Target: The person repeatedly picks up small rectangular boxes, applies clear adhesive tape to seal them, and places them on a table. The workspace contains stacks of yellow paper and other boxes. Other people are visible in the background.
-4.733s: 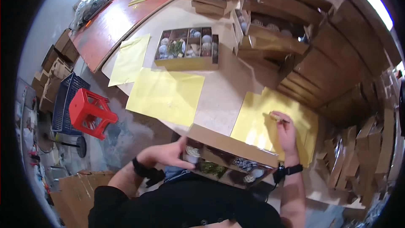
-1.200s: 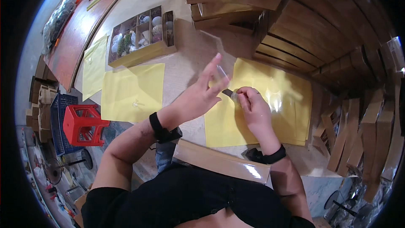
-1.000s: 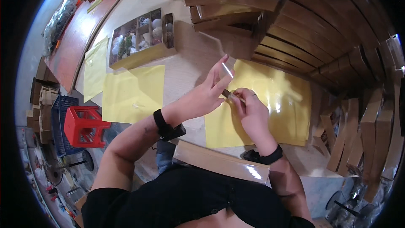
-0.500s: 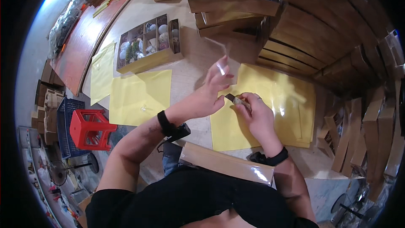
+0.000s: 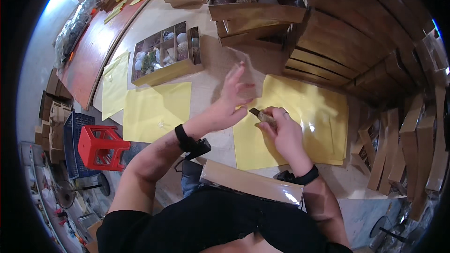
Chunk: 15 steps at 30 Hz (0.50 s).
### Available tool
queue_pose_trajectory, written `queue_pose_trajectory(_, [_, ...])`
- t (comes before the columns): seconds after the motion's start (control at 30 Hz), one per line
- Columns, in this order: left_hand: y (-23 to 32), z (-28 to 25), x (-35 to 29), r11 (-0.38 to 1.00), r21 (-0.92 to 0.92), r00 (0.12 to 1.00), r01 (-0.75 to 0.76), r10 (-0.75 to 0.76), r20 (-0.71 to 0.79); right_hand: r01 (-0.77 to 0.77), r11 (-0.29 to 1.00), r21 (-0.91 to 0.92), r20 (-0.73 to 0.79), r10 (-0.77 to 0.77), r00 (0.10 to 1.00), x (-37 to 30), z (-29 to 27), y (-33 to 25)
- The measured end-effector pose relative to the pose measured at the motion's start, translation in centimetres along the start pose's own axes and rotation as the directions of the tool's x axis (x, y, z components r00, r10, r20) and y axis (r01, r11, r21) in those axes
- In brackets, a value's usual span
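My right hand (image 5: 291, 136), a ring on one finger, is closed around a short knife-like tool (image 5: 266, 118) with a wrapped, pale handle and a dark flat blade that points left. Left of the blade, my left hand (image 5: 230, 100) is raised above the table with its fingers spread. A piece of clear plastic film (image 5: 243, 62) shows at its fingertips; whether it clings to them I cannot tell. Beneath my hands lie yellow sheets (image 5: 304, 145). A long cardboard box (image 5: 251, 182) with a shiny clear cover rests against my body at the table's near edge.
A compartment box (image 5: 161, 72) of ornament balls stands at the back left, near another yellow sheet (image 5: 157, 112). Stacked cardboard boxes (image 5: 347, 33) wall off the back and right. A red stool (image 5: 101, 147) and blue crate (image 5: 75, 136) are on the left.
My left hand has shifted slightly down and left, the film staying at its fingertips. The right hand still grips the tool, almost in the same place.
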State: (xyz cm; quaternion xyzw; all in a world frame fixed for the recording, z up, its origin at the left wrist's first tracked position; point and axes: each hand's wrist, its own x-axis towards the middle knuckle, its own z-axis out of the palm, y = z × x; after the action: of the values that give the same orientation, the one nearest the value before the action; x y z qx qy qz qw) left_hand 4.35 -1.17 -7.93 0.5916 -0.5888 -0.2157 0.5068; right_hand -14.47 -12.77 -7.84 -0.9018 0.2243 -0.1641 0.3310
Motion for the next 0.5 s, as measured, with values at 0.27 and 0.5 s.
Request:
queue_pose_trajectory(0.27, [0.2,-0.6,0.0,0.955,0.287,0.991,0.074,-0.101,0.082,0.076,0.995,-0.062,-0.017,-0.077,0.997,-0.1,0.0,0.1])
queue_pose_trajectory(0.5, [6.4,-4.8,-0.3,0.998,0.013,0.885,0.068,-0.055,-0.461,0.096,0.986,-0.136,0.163,-0.074,0.984,-0.6,-1.2,-0.5])
